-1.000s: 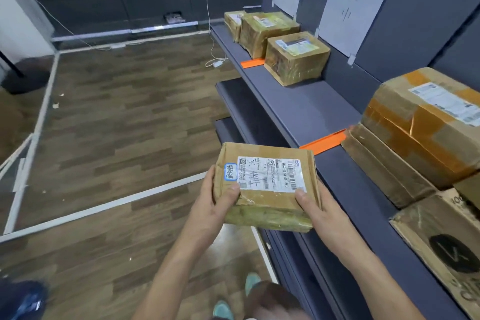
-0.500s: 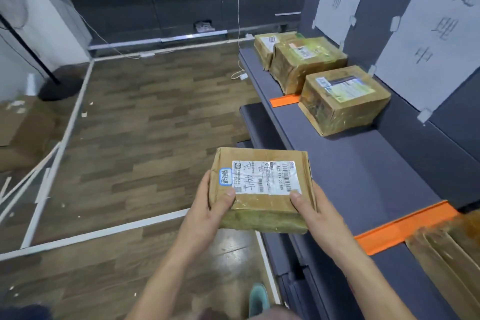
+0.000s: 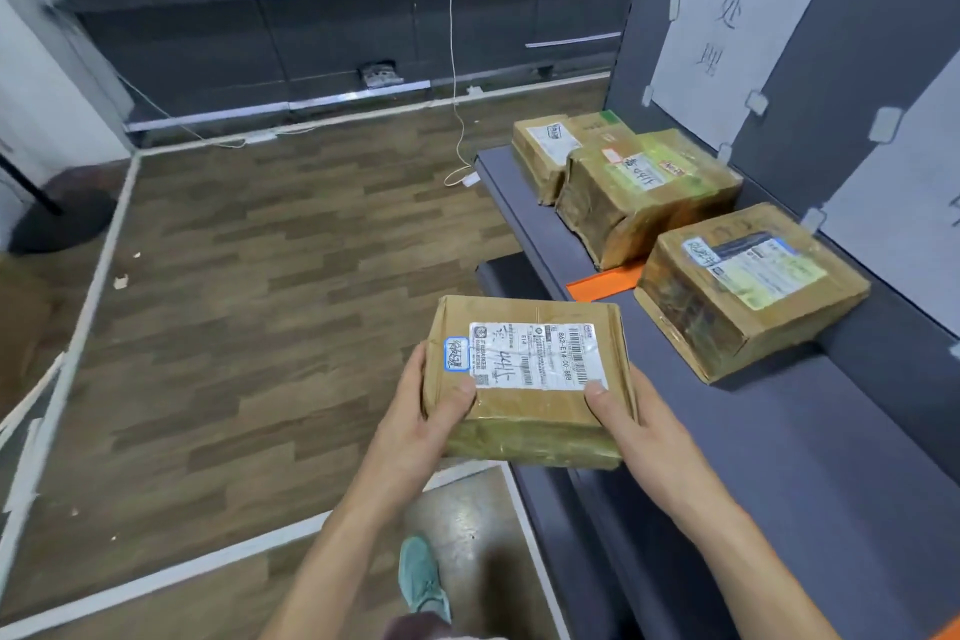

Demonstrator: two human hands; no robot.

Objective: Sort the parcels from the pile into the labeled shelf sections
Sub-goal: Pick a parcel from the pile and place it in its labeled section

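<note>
Hands on either side carry a flat brown cardboard parcel (image 3: 530, 379) with a white shipping label. It sits low in the middle of the frame, in the air just off the front edge of the dark grey shelf (image 3: 779, 457). The left hand (image 3: 415, 426) and the right hand (image 3: 641, 437) each clamp a near corner, thumb pressed on the top face. The fingers curl underneath, out of sight.

At the right of the frame, three tape-wrapped brown boxes lie on the shelf. A blue-labelled box (image 3: 748, 291) lies on the near side of an orange divider strip (image 3: 602, 286); a green-taped box (image 3: 644, 192) and a far box (image 3: 545, 146) lie beyond it. A white paper sign (image 3: 727, 16) with handwritten characters hangs on the back panel above them.

The step in hand looks like matching the blue-bordered sticker (image 3: 457, 353) on the parcel to a section. To do it well, read the sticker against the signs first. Then set the parcel down flat and label up on bare shelf, clear of the strip so it straddles no boundary. Release only once its whole base is supported.
</note>
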